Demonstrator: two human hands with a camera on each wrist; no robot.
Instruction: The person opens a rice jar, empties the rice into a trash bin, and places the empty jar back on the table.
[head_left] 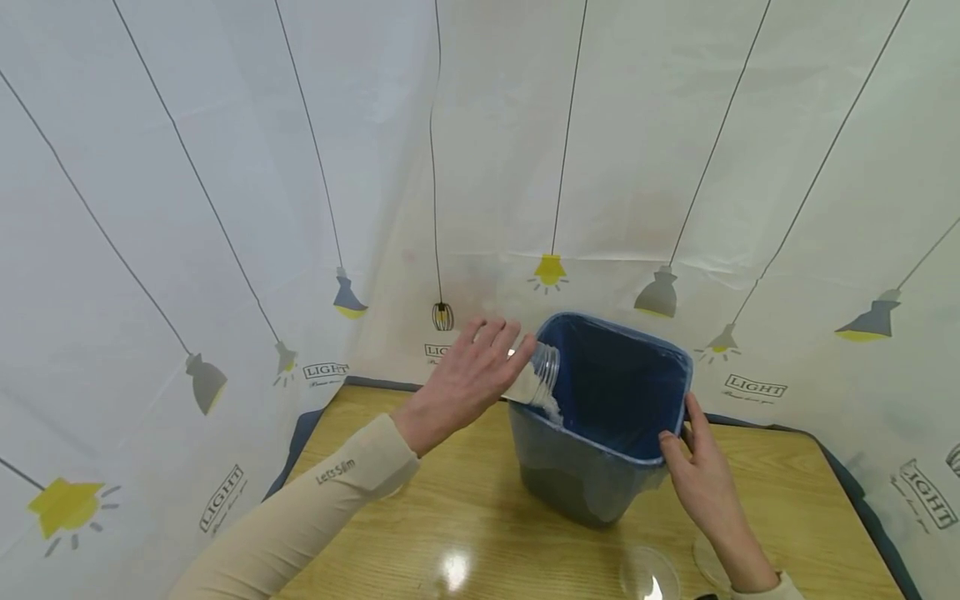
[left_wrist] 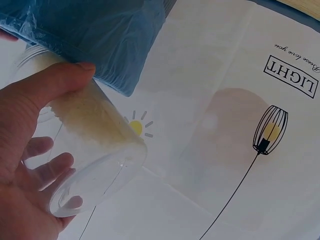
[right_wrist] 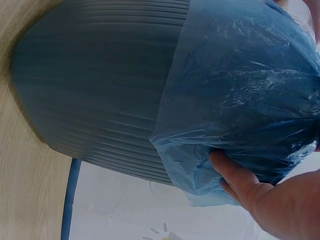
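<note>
My left hand (head_left: 463, 379) grips a clear plastic jar (head_left: 542, 367) over the left rim of a grey bin (head_left: 577, 477). The jar lies tipped, its threaded mouth pointing into the bin. Pale, grainy contents (head_left: 553, 410) spill from the mouth onto the inner edge. In the left wrist view more of this pale material (left_wrist: 90, 117) lies along the jar's lower side, with the thumb over it. A thin blue bag (right_wrist: 235, 85) lines the bin and folds over its rim. My right hand (head_left: 703, 479) holds the bin's right rim through the bag, thumb outside.
The bin stands on a wood-grain table (head_left: 450, 521). Near the front edge lie two round clear pieces, one a transparent disc (head_left: 649, 573) by the right forearm. White sheeting (head_left: 495, 167) printed with hanging lamps encloses the table at the back and sides.
</note>
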